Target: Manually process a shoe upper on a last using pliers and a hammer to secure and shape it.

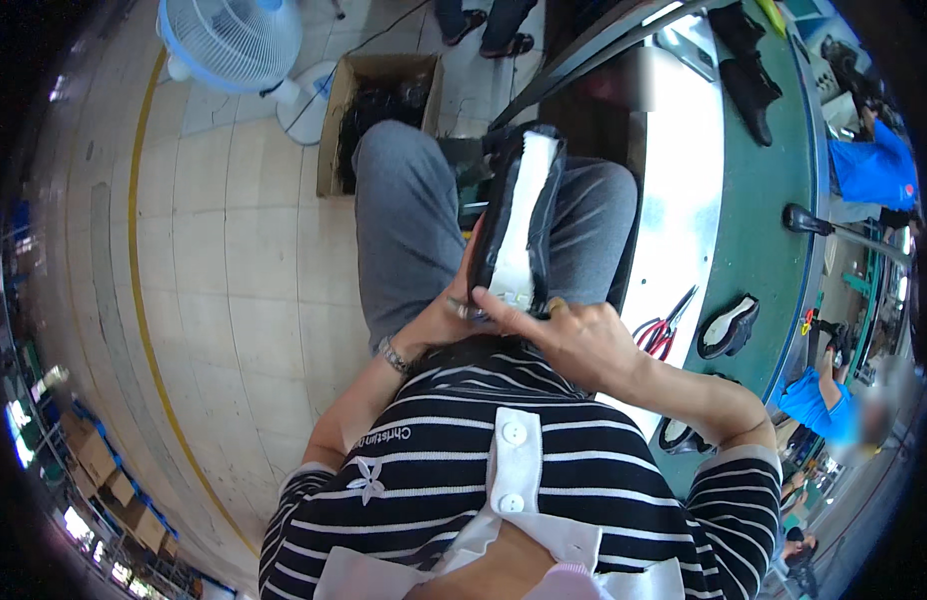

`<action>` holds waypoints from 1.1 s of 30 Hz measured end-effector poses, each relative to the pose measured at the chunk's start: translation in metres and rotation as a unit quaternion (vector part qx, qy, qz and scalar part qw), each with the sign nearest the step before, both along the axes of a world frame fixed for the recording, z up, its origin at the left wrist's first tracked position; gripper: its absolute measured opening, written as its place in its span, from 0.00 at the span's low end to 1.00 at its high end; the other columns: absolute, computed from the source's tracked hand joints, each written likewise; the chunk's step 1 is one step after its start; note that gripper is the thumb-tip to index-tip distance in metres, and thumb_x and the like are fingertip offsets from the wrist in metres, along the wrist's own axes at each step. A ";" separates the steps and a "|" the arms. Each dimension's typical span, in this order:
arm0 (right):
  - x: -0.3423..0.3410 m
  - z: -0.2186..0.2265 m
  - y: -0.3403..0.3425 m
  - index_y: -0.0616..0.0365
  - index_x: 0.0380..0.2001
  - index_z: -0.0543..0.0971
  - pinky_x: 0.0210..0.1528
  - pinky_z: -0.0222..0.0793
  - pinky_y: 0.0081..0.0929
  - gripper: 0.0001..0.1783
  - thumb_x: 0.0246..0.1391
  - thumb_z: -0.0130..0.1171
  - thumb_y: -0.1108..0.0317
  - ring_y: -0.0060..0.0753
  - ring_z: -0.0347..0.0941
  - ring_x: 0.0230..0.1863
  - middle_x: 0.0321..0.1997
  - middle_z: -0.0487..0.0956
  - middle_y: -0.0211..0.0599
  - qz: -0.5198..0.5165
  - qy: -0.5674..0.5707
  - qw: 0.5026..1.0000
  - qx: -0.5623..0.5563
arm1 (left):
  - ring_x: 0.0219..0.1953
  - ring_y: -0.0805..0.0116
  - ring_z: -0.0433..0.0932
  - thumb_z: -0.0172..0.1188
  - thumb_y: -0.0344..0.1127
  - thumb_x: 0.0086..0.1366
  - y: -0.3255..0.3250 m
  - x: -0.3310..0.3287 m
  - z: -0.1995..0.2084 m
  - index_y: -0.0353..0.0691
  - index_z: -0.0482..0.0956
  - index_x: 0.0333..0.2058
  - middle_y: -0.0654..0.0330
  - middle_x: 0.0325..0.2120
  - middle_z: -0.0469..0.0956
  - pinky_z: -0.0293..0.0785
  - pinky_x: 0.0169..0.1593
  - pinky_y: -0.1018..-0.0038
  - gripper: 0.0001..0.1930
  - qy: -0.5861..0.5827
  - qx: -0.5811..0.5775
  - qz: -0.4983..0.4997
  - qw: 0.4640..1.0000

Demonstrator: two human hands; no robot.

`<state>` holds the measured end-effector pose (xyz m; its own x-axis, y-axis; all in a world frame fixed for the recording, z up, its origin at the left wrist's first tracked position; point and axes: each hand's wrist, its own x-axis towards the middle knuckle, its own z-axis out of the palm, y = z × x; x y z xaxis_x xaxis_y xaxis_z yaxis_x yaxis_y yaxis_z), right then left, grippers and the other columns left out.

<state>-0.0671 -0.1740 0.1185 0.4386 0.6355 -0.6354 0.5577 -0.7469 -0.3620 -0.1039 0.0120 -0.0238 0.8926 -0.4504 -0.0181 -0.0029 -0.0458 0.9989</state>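
Observation:
Above my lap, a black shoe upper is held with its white underside facing up. My left hand is closed on its left side near the close end; most of those fingers are hidden beneath the shoe. My right hand grips the same close end, its thumb laid across the edge of the white underside and its other fingers curled at the right side. A ring shows on the right hand. To the right, red-handled pliers lie on the white tabletop.
A green conveyor beyond the tabletop carries another black shoe upper and black boots. An open cardboard box with black material stands ahead on the tiled floor, beside a fan. People in blue work at the far right.

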 end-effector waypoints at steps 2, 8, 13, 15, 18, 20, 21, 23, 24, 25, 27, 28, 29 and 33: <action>-0.010 0.007 0.001 0.16 0.68 0.37 0.10 0.70 0.25 0.46 0.59 0.50 0.68 0.35 0.77 0.18 0.34 0.78 0.53 0.014 -0.075 0.993 0.094 | 0.71 0.63 0.37 0.73 0.38 0.47 0.005 -0.002 -0.018 0.43 0.29 0.69 0.56 0.70 0.34 0.40 0.70 0.66 0.63 0.006 -0.046 -0.021 0.999; 0.024 -0.009 -0.008 0.30 0.71 0.41 0.14 0.71 0.24 0.43 0.60 0.53 0.63 0.30 0.76 0.16 0.21 0.79 0.40 -0.052 -0.059 0.996 0.037 | 0.66 0.62 0.52 0.78 0.38 0.44 -0.004 -0.002 0.002 0.41 0.23 0.68 0.52 0.65 0.51 0.52 0.66 0.66 0.69 0.273 -0.029 -0.044 0.961; 0.044 0.009 -0.008 0.38 0.71 0.43 0.11 0.59 0.20 0.41 0.61 0.51 0.64 0.24 0.65 0.09 0.13 0.73 0.32 -0.064 -0.172 0.959 0.214 | 0.67 0.63 0.49 0.78 0.36 0.43 0.000 0.003 0.012 0.41 0.32 0.68 0.54 0.66 0.48 0.48 0.68 0.66 0.65 0.196 -0.033 -0.029 0.980; 0.063 -0.006 -0.011 0.37 0.71 0.43 0.11 0.60 0.22 0.39 0.62 0.50 0.63 0.26 0.65 0.09 0.12 0.72 0.33 -0.116 -0.180 0.944 0.252 | 0.67 0.63 0.48 0.77 0.35 0.43 -0.003 0.002 0.015 0.41 0.33 0.69 0.55 0.66 0.48 0.47 0.68 0.66 0.65 0.217 -0.065 -0.007 0.974; 0.086 -0.029 -0.020 0.37 0.70 0.47 0.12 0.61 0.24 0.36 0.63 0.49 0.61 0.30 0.70 0.11 0.12 0.72 0.35 -0.129 -0.171 0.970 0.112 | 0.66 0.63 0.51 0.77 0.31 0.42 0.004 0.000 0.006 0.42 0.35 0.69 0.57 0.65 0.51 0.49 0.67 0.67 0.64 0.264 -0.094 -0.004 0.960; 0.090 -0.028 -0.028 0.37 0.69 0.48 0.13 0.62 0.26 0.35 0.63 0.49 0.61 0.30 0.70 0.11 0.12 0.72 0.35 -0.102 -0.196 0.971 0.096 | 0.64 0.63 0.56 0.76 0.27 0.42 0.000 0.004 0.013 0.45 0.38 0.69 0.57 0.63 0.54 0.53 0.65 0.68 0.62 0.309 -0.130 0.006 0.942; 0.089 -0.029 -0.032 0.37 0.70 0.48 0.13 0.62 0.27 0.36 0.63 0.49 0.60 0.30 0.71 0.12 0.13 0.73 0.35 -0.102 -0.211 0.966 0.104 | 0.62 0.65 0.59 0.75 0.26 0.43 0.002 0.005 0.013 0.47 0.41 0.69 0.59 0.62 0.57 0.56 0.64 0.70 0.61 0.350 -0.153 0.010 0.924; 0.078 -0.020 -0.042 0.37 0.70 0.48 0.14 0.64 0.29 0.37 0.62 0.51 0.59 0.34 0.73 0.13 0.15 0.75 0.36 -0.142 -0.190 0.965 0.110 | 0.61 0.66 0.61 0.74 0.27 0.46 0.006 0.020 0.008 0.47 0.46 0.69 0.61 0.61 0.59 0.58 0.63 0.71 0.55 0.381 -0.221 0.021 0.898; 0.068 -0.020 -0.046 0.37 0.70 0.48 0.14 0.65 0.30 0.37 0.61 0.51 0.58 0.36 0.73 0.14 0.16 0.76 0.37 -0.184 -0.190 0.953 0.148 | 0.60 0.67 0.62 0.71 0.30 0.52 0.005 0.029 0.006 0.47 0.50 0.68 0.62 0.59 0.63 0.59 0.62 0.71 0.49 0.393 -0.247 0.051 0.884; 0.057 -0.023 -0.051 0.36 0.70 0.48 0.15 0.66 0.32 0.38 0.61 0.52 0.58 0.38 0.74 0.14 0.17 0.77 0.38 -0.226 -0.192 0.937 0.186 | 0.58 0.66 0.65 0.68 0.34 0.56 0.004 0.041 0.005 0.45 0.51 0.68 0.61 0.58 0.65 0.61 0.61 0.70 0.44 0.428 -0.295 0.080 0.851; 0.031 -0.031 -0.061 0.37 0.69 0.50 0.20 0.69 0.43 0.37 0.59 0.53 0.57 0.51 0.74 0.18 0.20 0.77 0.46 -0.334 -0.187 0.893 0.236 | 0.54 0.65 0.69 0.66 0.35 0.59 -0.003 0.070 0.002 0.42 0.54 0.66 0.60 0.55 0.69 0.63 0.59 0.71 0.40 0.461 -0.278 0.080 0.839; 0.018 -0.036 -0.064 0.37 0.68 0.52 0.23 0.70 0.46 0.36 0.59 0.54 0.57 0.54 0.75 0.20 0.21 0.78 0.49 -0.383 -0.185 0.872 0.242 | 0.53 0.65 0.70 0.66 0.34 0.59 0.003 0.080 -0.008 0.41 0.56 0.65 0.59 0.54 0.70 0.65 0.58 0.70 0.38 0.452 -0.187 0.079 0.868; 0.005 -0.043 -0.068 0.37 0.67 0.53 0.26 0.70 0.48 0.36 0.59 0.54 0.57 0.58 0.75 0.22 0.23 0.78 0.51 -0.432 -0.185 0.847 0.247 | 0.52 0.64 0.71 0.65 0.33 0.59 0.003 0.085 -0.019 0.40 0.57 0.64 0.58 0.53 0.71 0.66 0.57 0.70 0.37 0.436 -0.098 0.076 0.891; -0.047 -0.056 -0.088 0.42 0.63 0.60 0.31 0.69 0.50 0.31 0.61 0.48 0.45 0.60 0.76 0.28 0.23 0.77 0.55 -0.592 -0.142 0.766 0.208 | 0.50 0.64 0.72 0.65 0.28 0.56 0.003 0.086 -0.004 0.39 0.61 0.61 0.59 0.49 0.72 0.70 0.54 0.69 0.34 0.420 -0.105 0.034 0.901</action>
<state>-0.1141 -0.2616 0.0621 0.9464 -0.1937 -0.2586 -0.3215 -0.6431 -0.6950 -0.0180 0.0149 -0.0279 0.6286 -0.4677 -0.6214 0.7543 0.1721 0.6335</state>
